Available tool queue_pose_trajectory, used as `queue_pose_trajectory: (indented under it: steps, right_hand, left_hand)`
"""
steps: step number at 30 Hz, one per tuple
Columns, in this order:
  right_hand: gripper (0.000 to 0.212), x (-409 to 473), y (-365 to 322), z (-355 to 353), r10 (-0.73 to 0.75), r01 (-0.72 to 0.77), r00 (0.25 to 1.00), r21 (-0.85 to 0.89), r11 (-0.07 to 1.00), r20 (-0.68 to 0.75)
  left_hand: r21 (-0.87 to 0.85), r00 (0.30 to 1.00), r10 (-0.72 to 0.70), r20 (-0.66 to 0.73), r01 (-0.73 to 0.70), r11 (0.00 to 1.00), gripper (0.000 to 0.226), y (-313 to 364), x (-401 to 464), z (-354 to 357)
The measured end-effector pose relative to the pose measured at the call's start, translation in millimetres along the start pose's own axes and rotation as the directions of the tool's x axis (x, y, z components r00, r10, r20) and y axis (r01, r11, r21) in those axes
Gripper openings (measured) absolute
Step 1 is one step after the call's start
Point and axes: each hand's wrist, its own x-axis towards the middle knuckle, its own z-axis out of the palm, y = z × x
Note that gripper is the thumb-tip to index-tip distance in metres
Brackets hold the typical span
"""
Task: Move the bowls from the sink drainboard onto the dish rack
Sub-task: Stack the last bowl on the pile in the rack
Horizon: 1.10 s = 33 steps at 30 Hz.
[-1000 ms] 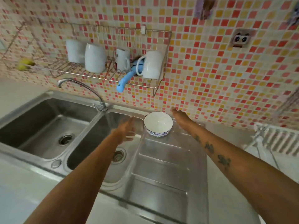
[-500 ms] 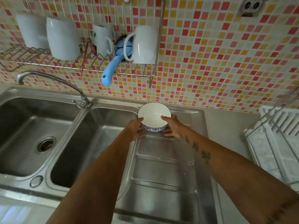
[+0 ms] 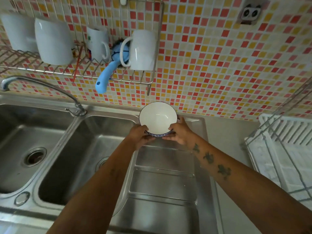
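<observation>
A white bowl (image 3: 157, 117) with a blue patterned outside is at the far end of the steel drainboard (image 3: 162, 183), tilted with its opening toward me. My left hand (image 3: 141, 136) grips its lower left rim and my right hand (image 3: 179, 133) grips its lower right rim, thumbs on the edge. The white dish rack (image 3: 287, 149) with wire frame stands on the counter at the right edge, partly cut off.
Two steel sink basins (image 3: 84, 157) lie left of the drainboard, with a curved tap (image 3: 42, 86) behind them. A wall-mounted wire shelf (image 3: 81, 71) above holds several white mugs and a blue-handled brush (image 3: 105, 76). A tiled wall rises close behind the bowl.
Both hands came in from either side and closed on the bowl, which now tilts toward me. The camera moved closer and shifted right, bringing the dish rack into view.
</observation>
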Motion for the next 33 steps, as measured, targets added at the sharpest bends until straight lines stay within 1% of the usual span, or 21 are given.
queue_pose_trajectory:
  steps: [2,3,6,7,9,10,13,14,16,18,20,23,26,29,31,33]
  right_hand:
    - [0.073,-21,-19,-11,-0.049,0.051,0.998,0.027,0.998,-0.049]
    - [0.074,-33,-30,-18,-0.087,0.088,0.994,0.017,0.996,-0.071]
    - [0.076,-78,-67,-43,-0.227,0.220,0.970,-0.082,0.972,-0.087]
    - [0.076,-95,-81,-50,-0.281,0.268,0.956,-0.143,0.953,-0.085]
    - [0.075,-130,-109,-66,-0.394,0.366,0.917,-0.262,0.893,-0.060]
    - [0.073,-148,-122,-74,-0.439,0.406,0.897,-0.305,0.862,-0.045]
    - [0.070,-208,-161,-96,-0.551,0.507,0.835,-0.376,0.776,-0.011]
    - [0.071,-228,-171,-102,-0.591,0.542,0.807,-0.402,0.738,0.002]
    - [0.071,-266,-188,-115,-0.670,0.604,0.742,-0.465,0.647,0.033]
    - [0.070,-299,-200,-129,-0.725,0.646,0.687,-0.504,0.574,0.054]
    - [0.072,-327,-209,-147,-0.755,0.662,0.653,-0.532,0.527,0.065]
    - [0.071,-361,-214,-181,-0.781,0.683,0.618,-0.552,0.479,0.087]
    - [0.071,-389,-215,-221,-0.775,0.676,0.625,-0.557,0.482,0.088]
    - [0.069,-413,-217,-264,-0.759,0.658,0.645,-0.573,0.489,0.093]
    - [0.058,-427,-220,-289,-0.760,0.665,0.643,-0.560,0.494,0.094]
    - [0.041,-436,-224,-311,-0.753,0.664,0.653,-0.542,0.515,0.084]
  left_hand:
    - [-0.081,0.998,0.010,0.069,-0.004,0.997,0.031,13,-14,16]
    - [-0.120,0.994,0.003,0.110,0.011,0.993,0.033,20,-24,25]
    - [-0.207,0.964,-0.009,0.265,0.066,0.976,0.059,41,-51,55]
    - [-0.232,0.942,0.002,0.336,0.080,0.969,0.064,46,-61,68]
    - [-0.264,0.874,0.053,0.483,0.088,0.960,0.064,54,-83,93]
    - [-0.287,0.846,0.078,0.527,0.091,0.954,0.064,57,-94,106]
    - [-0.338,0.810,0.140,0.570,0.076,0.938,0.068,72,-135,143]
    - [-0.321,0.777,0.166,0.607,0.050,0.946,0.067,78,-150,155]
    - [-0.275,0.690,0.187,0.699,0.019,0.961,0.067,87,-180,177]
    - [-0.257,0.648,0.188,0.738,0.013,0.966,0.074,91,-205,197]
    - [-0.244,0.617,0.189,0.764,0.006,0.970,0.075,94,-227,215]
    - [-0.186,0.545,0.153,0.824,0.006,0.982,0.077,90,-258,245]
    - [-0.122,0.496,0.111,0.861,-0.009,0.992,0.084,81,-276,275]
    - [-0.060,0.483,0.063,0.874,-0.023,0.998,0.089,73,-288,307]
    - [-0.052,0.482,0.084,0.872,-0.078,0.996,0.085,69,-295,330]
    - [-0.052,0.520,0.125,0.845,-0.153,0.987,0.080,64,-302,352]
